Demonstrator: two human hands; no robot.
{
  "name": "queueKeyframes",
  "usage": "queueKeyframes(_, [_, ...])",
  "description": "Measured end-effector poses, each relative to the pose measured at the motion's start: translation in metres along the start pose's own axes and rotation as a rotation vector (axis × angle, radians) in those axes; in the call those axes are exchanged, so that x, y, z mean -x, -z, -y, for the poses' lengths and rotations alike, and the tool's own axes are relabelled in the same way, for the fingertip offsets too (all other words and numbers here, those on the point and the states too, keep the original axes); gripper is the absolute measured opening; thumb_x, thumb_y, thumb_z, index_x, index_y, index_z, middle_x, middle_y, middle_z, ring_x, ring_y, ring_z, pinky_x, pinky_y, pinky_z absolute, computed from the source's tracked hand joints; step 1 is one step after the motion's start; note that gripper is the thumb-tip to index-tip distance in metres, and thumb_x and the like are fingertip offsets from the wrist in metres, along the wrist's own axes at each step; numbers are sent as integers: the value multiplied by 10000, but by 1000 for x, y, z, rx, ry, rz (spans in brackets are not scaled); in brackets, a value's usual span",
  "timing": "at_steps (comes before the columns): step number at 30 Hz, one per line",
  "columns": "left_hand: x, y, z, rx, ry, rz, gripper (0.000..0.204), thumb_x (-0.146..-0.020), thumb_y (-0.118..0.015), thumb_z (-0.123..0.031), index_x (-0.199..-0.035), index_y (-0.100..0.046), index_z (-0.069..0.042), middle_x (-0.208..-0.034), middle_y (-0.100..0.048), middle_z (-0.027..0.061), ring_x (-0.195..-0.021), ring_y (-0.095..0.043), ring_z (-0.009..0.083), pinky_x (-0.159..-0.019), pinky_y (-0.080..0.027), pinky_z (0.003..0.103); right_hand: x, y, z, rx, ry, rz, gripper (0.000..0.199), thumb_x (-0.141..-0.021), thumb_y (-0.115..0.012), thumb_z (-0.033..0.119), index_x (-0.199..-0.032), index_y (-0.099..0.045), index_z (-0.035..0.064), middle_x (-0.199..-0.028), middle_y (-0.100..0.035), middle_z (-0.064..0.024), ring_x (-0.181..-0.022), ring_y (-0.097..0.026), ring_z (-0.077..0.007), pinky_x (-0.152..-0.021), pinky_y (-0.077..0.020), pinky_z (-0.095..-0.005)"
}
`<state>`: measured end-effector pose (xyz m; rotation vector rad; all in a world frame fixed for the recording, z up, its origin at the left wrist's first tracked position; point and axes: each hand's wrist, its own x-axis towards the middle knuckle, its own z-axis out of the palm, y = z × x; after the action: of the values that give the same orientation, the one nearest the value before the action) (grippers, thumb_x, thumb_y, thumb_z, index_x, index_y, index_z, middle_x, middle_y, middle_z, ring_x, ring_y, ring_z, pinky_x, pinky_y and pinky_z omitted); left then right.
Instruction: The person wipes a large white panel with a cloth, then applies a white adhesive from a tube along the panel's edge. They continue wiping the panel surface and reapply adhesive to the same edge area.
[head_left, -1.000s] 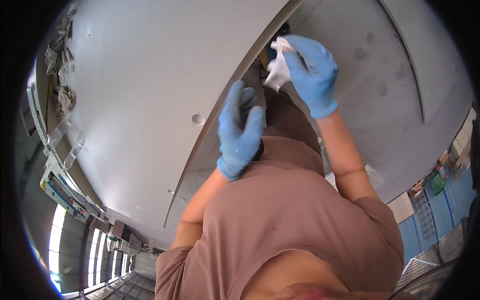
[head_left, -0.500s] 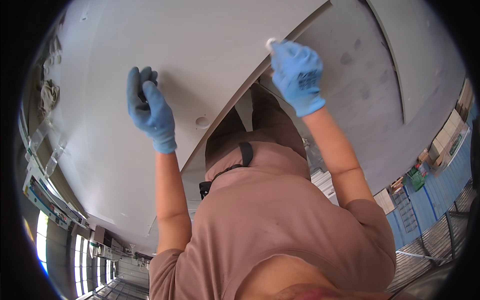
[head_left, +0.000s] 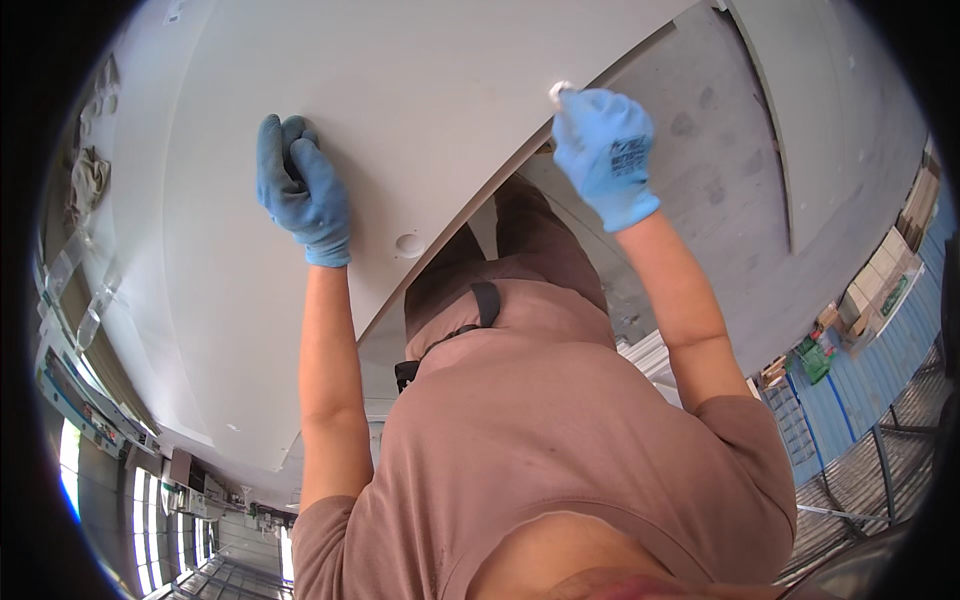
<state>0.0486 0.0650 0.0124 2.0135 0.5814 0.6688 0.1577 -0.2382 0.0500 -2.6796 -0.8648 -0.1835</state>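
The left hand (head_left: 302, 190), in a blue glove, lies fisted on the face of the large white panel (head_left: 400, 110) as if steadying it, while the gloved right hand (head_left: 605, 155) pinches a small white wad (head_left: 560, 92) closed against the panel's lower edge.
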Motion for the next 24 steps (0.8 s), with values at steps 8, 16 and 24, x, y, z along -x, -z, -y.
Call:
queueKeyframes(8, [-1,1,2,-59,-25,2,392,-998,-572,23,-1383,-619,80,-1093,-776,163,-954,-740,208,-884,-604,343,11,2,18,-158,7,163,161,-872,-736,128,-1032,-751,114,-767,-660,-49,-684,-624,-291,-613,-484,-439])
queueKeyframes(16, [1,1,8,-69,-68,-4,399,-989,-609,19,-1387,-636,43,-1094,-786,157,-959,-756,220,-900,-606,357,-9,10,19,-27,28,268,137,-877,-736,148,-1011,-750,122,-765,-684,-52,-673,-631,-294,-593,-474,-439])
queueKeyframes(24, [-1,2,11,-67,-107,0,408,-978,-623,29,-1385,-643,28,-1085,-789,155,-940,-758,227,-887,-609,353,-32,5,24,-76,124,240,116,-843,-748,105,-958,-737,107,-764,-624,-63,-675,-604,-301,-608,-478,-437])
